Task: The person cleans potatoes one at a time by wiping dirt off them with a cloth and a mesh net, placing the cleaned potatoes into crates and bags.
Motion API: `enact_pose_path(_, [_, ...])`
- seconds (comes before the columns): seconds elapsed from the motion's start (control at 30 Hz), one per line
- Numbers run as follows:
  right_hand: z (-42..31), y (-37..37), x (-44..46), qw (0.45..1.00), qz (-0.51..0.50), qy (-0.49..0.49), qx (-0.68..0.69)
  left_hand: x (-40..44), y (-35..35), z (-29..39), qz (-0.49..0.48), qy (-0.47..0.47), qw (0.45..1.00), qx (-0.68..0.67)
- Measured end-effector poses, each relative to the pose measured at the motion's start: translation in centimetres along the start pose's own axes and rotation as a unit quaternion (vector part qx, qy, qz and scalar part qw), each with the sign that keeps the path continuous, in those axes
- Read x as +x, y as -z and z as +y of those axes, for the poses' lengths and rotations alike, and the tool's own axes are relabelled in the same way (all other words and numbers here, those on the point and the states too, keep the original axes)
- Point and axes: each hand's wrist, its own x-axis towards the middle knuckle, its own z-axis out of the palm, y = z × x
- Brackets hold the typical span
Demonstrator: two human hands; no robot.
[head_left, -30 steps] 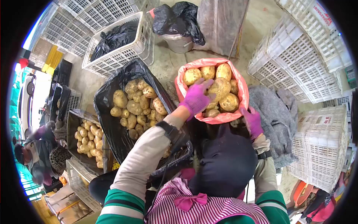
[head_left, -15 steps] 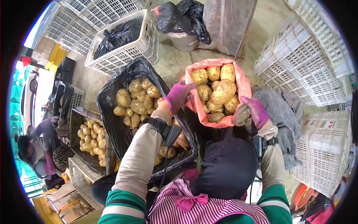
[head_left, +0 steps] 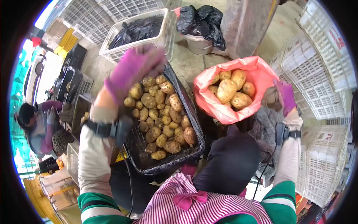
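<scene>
"So, where do we have our left hand [head_left: 136, 67]?"

"Raised, in its purple glove, across the far left corner of the black-lined bin [head_left: 197, 136]. It is blurred, so we cannot tell how far its fingers are spread or whether they hold anything."

"And our right hand [head_left: 286, 97]?"

"We see that one at the right side of the pink bag [head_left: 209, 99], thumb and fingers closed on the rim; how tightly, we cannot say."

"What do we find in the bag?"

"Large potatoes [head_left: 226, 90], grouped beneath the open mouth, with pink plastic rising around them. It is to the right of the bin, just beyond our dark-covered knee [head_left: 231, 164]."

"And in the bin?"

"A heap of loose potatoes [head_left: 153, 100] in mixed sizes, several streaked with soil."

"What else is near us?"

"Grey cloth [head_left: 264, 125] lies beside the bag, and beyond the bin we see a white crate [head_left: 164, 26] with black plastic in it."
</scene>
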Motion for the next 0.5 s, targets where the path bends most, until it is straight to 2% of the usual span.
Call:
enact_pose_path(0.03, [1.2,0.8,-0.3,0.999,-0.031,-0.009,-0.020,-2.2,-1.0,-1.1,0.015,0.030,0.999,0.006])
enact_pose_path(0.07, [1.9,1.1,-1.6,0.998,-0.056,-0.014,-0.030,-4.3,-1.2,-3.0,0.010,0.102,0.991,-0.088])
enact_pose_path(0.27, [3.2,0.8,-7.4,0.983,-0.175,-0.032,-0.035,-15.8,-3.9,-10.7,0.076,0.198,0.937,-0.277])
enact_pose_path(0.37, [1.7,-1.6,-7.2,0.976,-0.215,-0.016,-0.041,-16.9,-5.8,-10.3,0.033,0.184,0.922,-0.340])
enact_pose_path(0.47, [1.0,-3.2,-7.8,0.973,-0.229,0.000,-0.034,-13.4,-8.7,-10.4,-0.022,0.152,0.913,-0.379])
enact_pose_path(0.5, [1.4,-3.2,-8.4,0.972,-0.231,0.002,-0.029,-11.2,-10.0,-10.2,-0.067,0.147,0.925,-0.345])
